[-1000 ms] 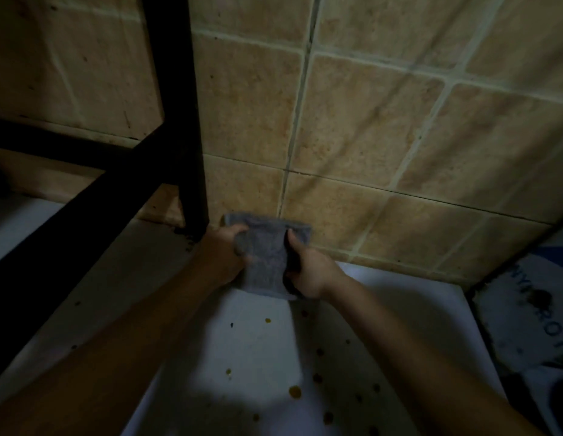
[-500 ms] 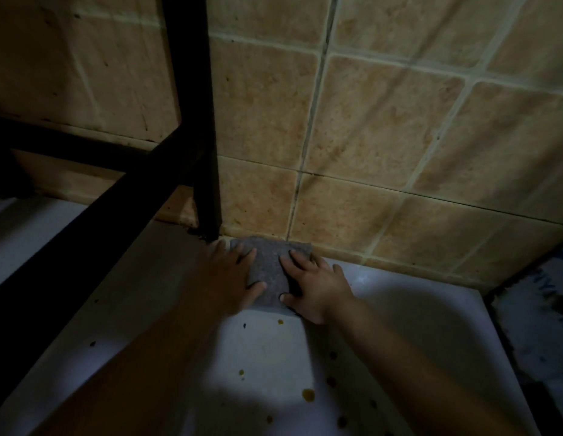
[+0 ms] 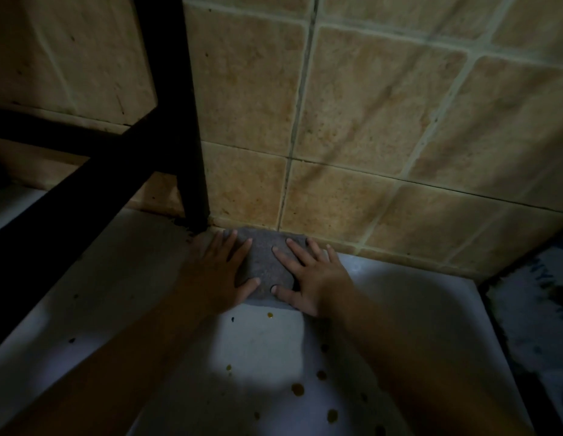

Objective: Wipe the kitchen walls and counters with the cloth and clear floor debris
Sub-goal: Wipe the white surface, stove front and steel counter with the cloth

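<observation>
A grey cloth (image 3: pixel 266 262) lies flat on the white counter (image 3: pixel 258 347), its far edge against the foot of the tan tiled wall (image 3: pixel 352 121). My left hand (image 3: pixel 220 272) presses on the cloth's left side with straight, spread fingers. My right hand (image 3: pixel 308 275) presses flat on the cloth's right side, fingers spread, thumb at its near edge. Brown spots (image 3: pixel 297 389) dot the counter in front of the cloth.
A black frame leg (image 3: pixel 185 121) stands on the counter just left of the cloth, with a dark crossbar (image 3: pixel 63 215) running toward the near left. A dark printed surface (image 3: pixel 531 309) lies beyond the counter's right edge. The scene is dim.
One second ago both hands gripped the cloth upright against the wall. They laid it down on the counter and now press it flat with spread fingers.
</observation>
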Demonstrator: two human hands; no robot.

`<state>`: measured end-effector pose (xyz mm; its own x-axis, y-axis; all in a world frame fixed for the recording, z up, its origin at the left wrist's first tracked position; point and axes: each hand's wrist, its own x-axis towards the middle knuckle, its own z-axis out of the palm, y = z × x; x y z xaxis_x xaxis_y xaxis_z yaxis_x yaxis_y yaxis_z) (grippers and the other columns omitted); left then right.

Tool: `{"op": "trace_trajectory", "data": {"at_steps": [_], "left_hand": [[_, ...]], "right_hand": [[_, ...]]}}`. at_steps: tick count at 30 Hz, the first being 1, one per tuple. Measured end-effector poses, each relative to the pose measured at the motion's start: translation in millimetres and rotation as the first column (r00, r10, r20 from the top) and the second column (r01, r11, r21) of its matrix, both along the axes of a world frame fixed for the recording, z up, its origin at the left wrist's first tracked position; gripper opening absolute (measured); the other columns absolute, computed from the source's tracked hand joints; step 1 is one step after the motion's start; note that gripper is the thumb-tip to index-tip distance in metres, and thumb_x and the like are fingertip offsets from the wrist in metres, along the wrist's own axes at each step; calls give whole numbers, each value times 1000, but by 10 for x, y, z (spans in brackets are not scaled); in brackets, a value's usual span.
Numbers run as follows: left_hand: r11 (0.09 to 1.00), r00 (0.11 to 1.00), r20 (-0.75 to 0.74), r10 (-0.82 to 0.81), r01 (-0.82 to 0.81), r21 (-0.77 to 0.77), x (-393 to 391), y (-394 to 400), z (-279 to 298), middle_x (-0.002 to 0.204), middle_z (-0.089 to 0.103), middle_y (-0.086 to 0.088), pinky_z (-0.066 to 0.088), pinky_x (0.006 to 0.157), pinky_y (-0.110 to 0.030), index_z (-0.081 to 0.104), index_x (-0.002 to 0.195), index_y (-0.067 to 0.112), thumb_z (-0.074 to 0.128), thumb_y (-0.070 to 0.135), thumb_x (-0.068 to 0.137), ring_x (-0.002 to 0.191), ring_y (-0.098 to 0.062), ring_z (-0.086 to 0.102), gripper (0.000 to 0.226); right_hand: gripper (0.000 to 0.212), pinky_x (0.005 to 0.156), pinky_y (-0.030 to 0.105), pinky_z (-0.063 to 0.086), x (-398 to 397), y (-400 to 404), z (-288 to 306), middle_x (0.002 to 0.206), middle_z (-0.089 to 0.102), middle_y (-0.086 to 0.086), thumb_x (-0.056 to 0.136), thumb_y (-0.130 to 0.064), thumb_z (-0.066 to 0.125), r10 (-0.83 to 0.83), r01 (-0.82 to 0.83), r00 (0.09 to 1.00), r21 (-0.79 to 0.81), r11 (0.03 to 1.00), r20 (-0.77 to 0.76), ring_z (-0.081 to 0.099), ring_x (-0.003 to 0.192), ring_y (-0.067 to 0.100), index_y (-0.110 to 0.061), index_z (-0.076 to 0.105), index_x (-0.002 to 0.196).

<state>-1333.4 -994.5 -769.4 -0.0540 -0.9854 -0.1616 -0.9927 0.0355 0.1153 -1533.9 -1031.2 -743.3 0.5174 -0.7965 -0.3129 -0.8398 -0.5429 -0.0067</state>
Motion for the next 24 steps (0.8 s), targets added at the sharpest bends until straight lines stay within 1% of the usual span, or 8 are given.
{"op": "trace_trajectory", "data": {"at_steps": [4,8,11,14,16,17,20,24], "left_hand": [[1000,1000,1,19,-19,15,-144,53,-19,158,-16,0,-2,114,-50,-11,147,35,8,75,68,145,-22,-14,91],[1000,999,-34,4,-3,18,-282,97,-40,157,-16,1,-4,114,-50,-11,147,36,2,79,62,145,-23,-15,96],[1000,998,-62,-6,7,13,-421,137,-49,158,-16,0,-4,114,-49,-9,148,35,4,78,63,145,-23,-15,96],[1000,998,-67,-18,17,-8,-602,197,-44,158,-16,0,-5,113,-50,-7,148,35,8,78,69,145,-25,-14,92],[999,997,-72,-29,28,-16,-722,245,-24,158,-14,0,-4,113,-50,-5,149,33,15,75,77,145,-26,-13,86],[999,997,-63,-40,38,-29,-774,263,-23,158,-13,-1,-3,113,-50,-4,149,33,14,74,77,145,-27,-12,85],[995,997,-25,-77,76,-64,-906,296,-20,159,-9,-1,-2,112,-51,-2,149,33,-2,73,63,145,-26,-10,95],[995,995,-18,-98,98,-28,-1009,277,6,158,-13,0,-6,112,-50,-6,149,33,-2,75,64,144,-25,-14,95]], "right_hand": [[76,114,47,-9,-146,32,-35,159,-8,-7,86,-72,26,-13,14,999,-42,999,31,-11,146,25,-42,-5,147],[80,114,51,-6,-315,91,-83,159,-5,-6,82,-77,22,-8,12,999,-86,996,51,-8,146,26,-41,-5,148],[78,114,51,-6,-465,147,-86,159,-8,-8,85,-74,27,-52,54,998,-52,997,36,-8,146,26,-42,-7,147],[81,113,51,-6,-638,224,-80,159,-9,-8,79,-77,20,-78,79,997,-40,996,23,-8,146,27,-43,-9,146],[83,113,51,-6,-755,293,-81,158,-11,-8,74,-78,14,-95,96,995,-38,995,21,-9,146,27,-43,-10,146],[85,113,51,-5,-809,331,-79,158,-11,-7,73,-79,11,-104,104,994,-36,994,20,-9,146,27,-42,-11,146],[94,113,51,-4,-949,421,-71,158,-12,-8,62,-81,-1,-125,126,992,-34,991,27,-10,145,26,-42,-10,146],[95,113,52,-5,-1063,453,-69,158,-13,-7,60,-81,-3,-136,137,990,-13,991,30,-12,145,27,-42,-12,146]]}}
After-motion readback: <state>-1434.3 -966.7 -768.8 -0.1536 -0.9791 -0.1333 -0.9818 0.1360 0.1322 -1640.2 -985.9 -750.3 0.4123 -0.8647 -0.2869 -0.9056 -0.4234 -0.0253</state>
